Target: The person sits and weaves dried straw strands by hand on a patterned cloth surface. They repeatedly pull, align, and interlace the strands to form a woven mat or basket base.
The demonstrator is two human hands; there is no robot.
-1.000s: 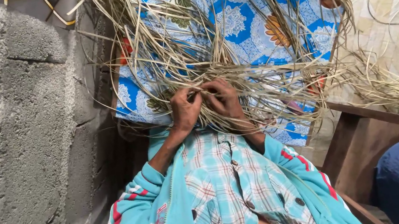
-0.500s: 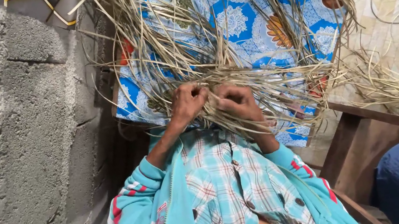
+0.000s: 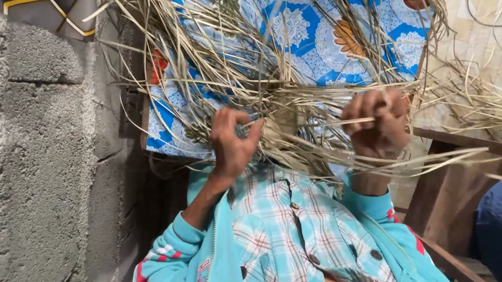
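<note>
A: Head view check. Your left hand (image 3: 233, 142) is closed on the straw (image 3: 301, 120), fingers curled into the dense knot at the middle. Your right hand (image 3: 381, 123) is fisted round a few strands pulled out to the side.

B: Where does the bundle sit?

A: Across your lap, over the blue patterned cloth (image 3: 307, 26), just above your plaid shirt (image 3: 292, 241). Loose ends fan up and out both ways. Block wall (image 3: 18, 182) close on your left, wooden frame (image 3: 477, 147) on your right.

B: Handling?

A: Looks light, dry and springy. Single strands probably kink or snap if you bend them sharp, and they look smooth enough to slide through a loose grip. The mass at the centre looks firmer.

B: Grip point?

A: Keep your left on the packed centre, where it's stiffest. With your right, pinch strands close to that knot, not out at the tips; tips flex and give no control. Pull along the strand, not across.
</note>
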